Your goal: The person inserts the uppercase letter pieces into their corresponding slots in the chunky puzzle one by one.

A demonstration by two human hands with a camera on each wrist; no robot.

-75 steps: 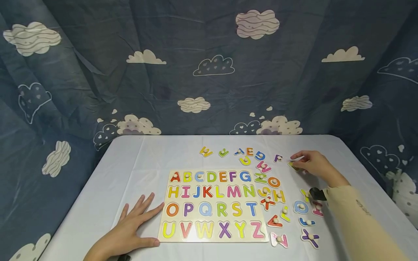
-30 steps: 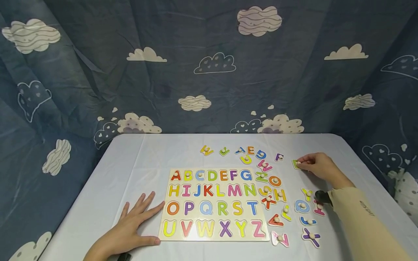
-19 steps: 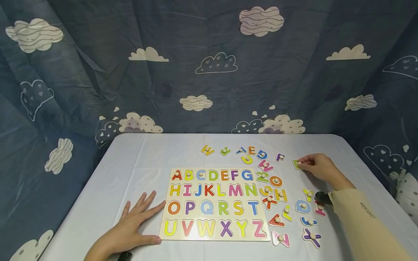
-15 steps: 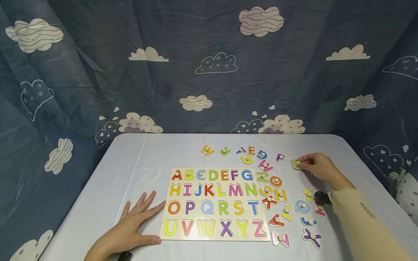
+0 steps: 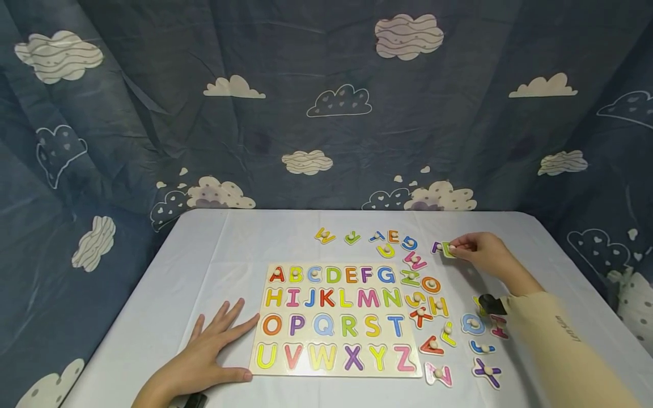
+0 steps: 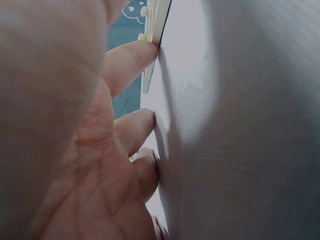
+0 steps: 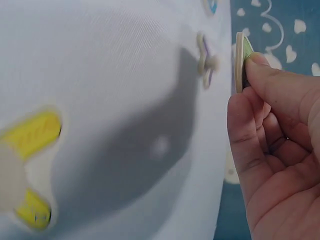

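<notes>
In the head view my right hand (image 5: 482, 256) pinches a green letter puzzle piece (image 5: 446, 250) by its knob, between thumb and fingers. The right wrist view shows this green piece (image 7: 240, 62) edge-on, raised off the table, with the hand's shadow below. Just left of it lies a small purple letter piece (image 5: 436, 247). My left hand (image 5: 201, 354) rests on the cloth with fingers spread, thumb and index fingertips at the left edge of the alphabet board (image 5: 334, 365). Knobbed A (image 5: 276, 275), B (image 5: 296, 275) and C (image 5: 314, 275) pieces sit in the board's top row.
Several loose letter pieces lie along the board's right side and behind it, among them an orange O (image 5: 431, 284), a light blue Q (image 5: 473, 324) and a purple X (image 5: 487, 372). A white cloth (image 5: 229, 243) covers the table; a dark cloud-print curtain (image 5: 336, 187) hangs behind.
Over the last half second my right hand has lifted the green piece and carried it left, close to the purple piece. Earlier it turned the piece on the table. My left hand stays put.
</notes>
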